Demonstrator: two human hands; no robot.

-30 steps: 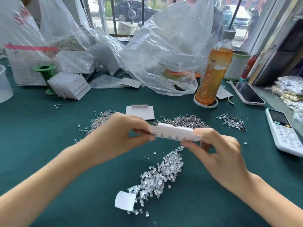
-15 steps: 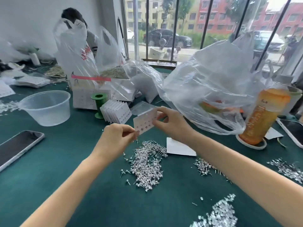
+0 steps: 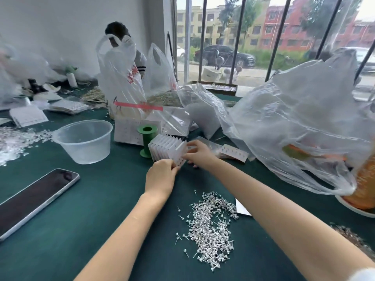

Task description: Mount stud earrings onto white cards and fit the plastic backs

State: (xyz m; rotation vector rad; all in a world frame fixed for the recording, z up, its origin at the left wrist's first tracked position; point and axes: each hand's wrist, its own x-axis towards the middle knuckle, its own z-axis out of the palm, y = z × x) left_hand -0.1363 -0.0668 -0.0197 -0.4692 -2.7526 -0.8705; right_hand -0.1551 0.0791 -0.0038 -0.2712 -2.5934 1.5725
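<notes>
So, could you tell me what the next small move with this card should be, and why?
Probably let go of the card: both the left hand and right hand pinch it against the end of the row of finished cards beside the green spool, so it looks placed.

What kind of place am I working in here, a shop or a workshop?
Probably a small piecework jewellery-packing room: loose pile of silver stud earrings on the green cloth table, row of white punched cards, and clear plastic bags of supplies.

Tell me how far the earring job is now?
Done: a row of cards leans on the green spool. In hand: both the left hand and right hand hold one card at that row. Left: a large stud pile.
</notes>
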